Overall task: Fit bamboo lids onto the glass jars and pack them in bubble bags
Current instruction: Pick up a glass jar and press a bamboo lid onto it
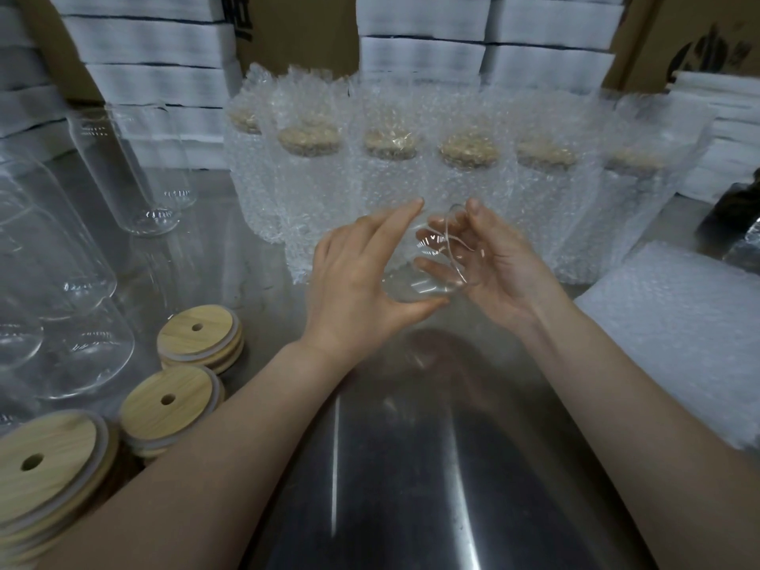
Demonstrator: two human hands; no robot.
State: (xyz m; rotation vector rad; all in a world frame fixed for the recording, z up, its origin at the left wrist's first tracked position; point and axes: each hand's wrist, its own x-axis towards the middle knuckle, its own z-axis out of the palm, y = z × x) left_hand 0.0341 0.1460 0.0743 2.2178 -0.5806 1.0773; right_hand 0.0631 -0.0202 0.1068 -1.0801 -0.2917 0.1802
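A clear glass jar (436, 261) lies tilted on its side between my two hands, above the steel table, its open mouth turned toward the right. My left hand (362, 281) grips its body, thumb underneath and fingers over the top. My right hand (497, 265) holds the rim end with curled fingers. Stacks of round bamboo lids (197, 335), each with a small hole, sit at the lower left. No lid is on the held jar.
Several jars with lids stand packed in bubble bags (411, 178) in a row behind my hands. Bare glass jars (135, 170) stand at the left. A pile of flat bubble bags (678, 339) lies at the right. White foam sheets (152, 47) and cartons fill the back.
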